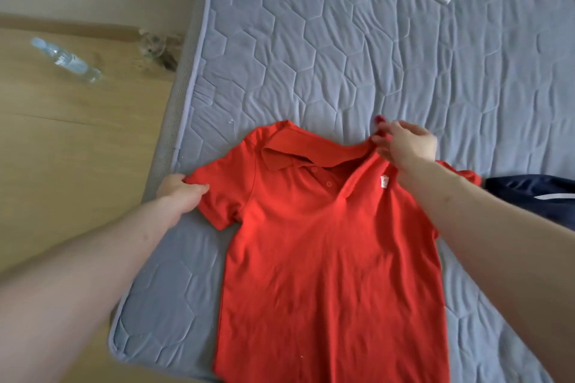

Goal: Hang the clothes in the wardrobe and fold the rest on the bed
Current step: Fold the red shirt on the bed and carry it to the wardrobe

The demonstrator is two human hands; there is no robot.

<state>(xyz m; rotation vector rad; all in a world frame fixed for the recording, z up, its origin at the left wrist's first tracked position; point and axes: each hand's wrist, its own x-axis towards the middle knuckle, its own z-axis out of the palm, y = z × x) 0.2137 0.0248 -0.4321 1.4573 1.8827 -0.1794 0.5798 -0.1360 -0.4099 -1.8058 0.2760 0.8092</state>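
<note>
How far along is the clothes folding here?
Early on. Done: the red polo shirt lies spread face-up on the mattress. In hand: the left hand grips its sleeve, the right hand pinches its collar, straightening it. Left: no fold made yet, and a dark blue garment waits beside it. No wardrobe shows.

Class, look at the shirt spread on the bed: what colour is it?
The polo shirt is red all over, with a small white chest label; the head view shows it clearly.
</note>
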